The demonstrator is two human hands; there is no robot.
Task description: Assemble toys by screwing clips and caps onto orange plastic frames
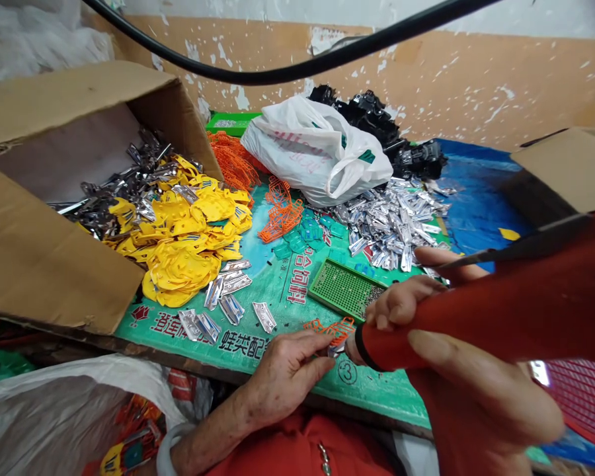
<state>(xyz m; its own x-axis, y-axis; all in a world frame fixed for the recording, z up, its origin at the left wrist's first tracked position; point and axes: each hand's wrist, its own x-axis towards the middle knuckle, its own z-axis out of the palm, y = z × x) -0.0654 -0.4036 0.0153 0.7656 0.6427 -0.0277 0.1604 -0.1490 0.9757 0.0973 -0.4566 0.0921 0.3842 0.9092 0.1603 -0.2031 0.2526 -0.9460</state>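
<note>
My left hand [285, 373] is closed, thumb and fingertips pinching a small shiny metal plate [333, 349] at the table's front edge. An orange plastic frame [340, 327] lies against those fingertips, partly hidden. My right hand [476, 380] wraps around a thick red electric screwdriver [436, 324] with a black ring near its nose. The screwdriver points left and its tip meets the work at my left fingertips; the exact contact is hidden. Just beyond the tip stands a green perforated tray [344, 291] with small screws at its right end.
A cardboard box [59, 251] on the left spills yellow plastic pieces [188, 225] and metal plates. Behind are a white plastic bag [312, 149], black parts [377, 125] and a metal plate heap [396, 218]. A black cable [258, 76] hangs across the top. A plastic sack [79, 390] sits lower left.
</note>
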